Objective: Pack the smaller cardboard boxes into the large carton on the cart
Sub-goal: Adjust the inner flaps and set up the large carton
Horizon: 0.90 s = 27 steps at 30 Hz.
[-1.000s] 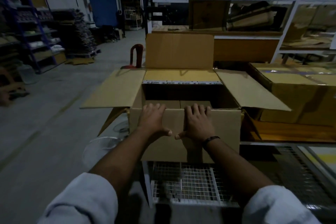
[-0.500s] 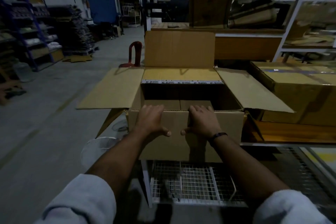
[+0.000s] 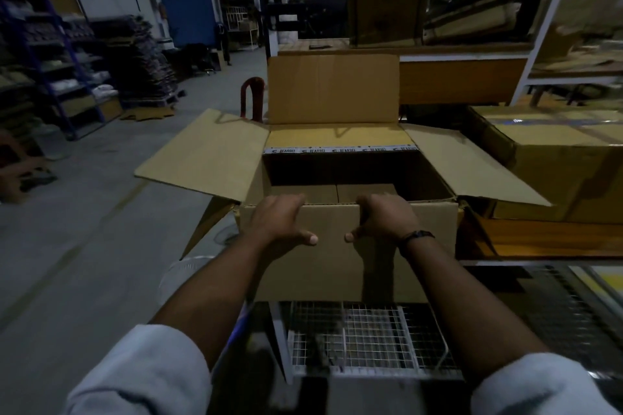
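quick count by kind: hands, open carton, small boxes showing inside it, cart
hands: 2, left hand and right hand, both gripping the carton's near rim
carton: 1
small boxes showing inside: 2, left box and right box
cart: 1
total: 6

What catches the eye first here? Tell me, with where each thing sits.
The large open brown cardboard carton fills the centre, flaps spread, on a white wire-mesh cart. The left hand and right hand grip its near rim, fingers curled over the edge. Inside, low against the near wall, lie the tops of two smaller brown cardboard boxes.
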{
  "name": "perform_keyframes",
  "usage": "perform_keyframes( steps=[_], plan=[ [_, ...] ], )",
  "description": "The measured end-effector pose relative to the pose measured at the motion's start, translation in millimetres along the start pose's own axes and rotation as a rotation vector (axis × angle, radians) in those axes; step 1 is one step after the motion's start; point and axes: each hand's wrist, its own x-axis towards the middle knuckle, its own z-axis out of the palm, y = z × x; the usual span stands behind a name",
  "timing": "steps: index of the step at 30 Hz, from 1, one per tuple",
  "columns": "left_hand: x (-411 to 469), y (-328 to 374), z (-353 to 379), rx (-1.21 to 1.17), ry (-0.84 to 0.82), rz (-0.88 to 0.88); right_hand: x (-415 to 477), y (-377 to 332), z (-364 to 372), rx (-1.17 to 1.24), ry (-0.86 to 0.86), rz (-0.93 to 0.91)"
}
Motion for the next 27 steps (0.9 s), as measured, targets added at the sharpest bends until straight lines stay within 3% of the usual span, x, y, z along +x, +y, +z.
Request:
perform_keyframes(
  steps=[6,11,17,20,23,27],
  plan=[
    [6,-2,-6,0.102,-0.034,0.066,-3,8,8,-0.065,0.102,-0.093],
    [16,-10,-9,0.081,-0.1,0.099,4,14,0,-0.041,0.035,-0.119],
    [15,14,-4,-0.048,0.088,-0.133,4,20,2,-0.019,0.064,-0.169],
    [37,17,-4,-0.02,-0.045,-0.245,8,24,2,-0.016,0.079,-0.191],
    [64,19,0,-0.205,-0.198,-0.24,10,25,5,-0.018,0.074,-0.191],
    [107,33,3,-0.256,-0.193,-0.169,9,26,5,0.007,0.085,-0.19]
  ],
)
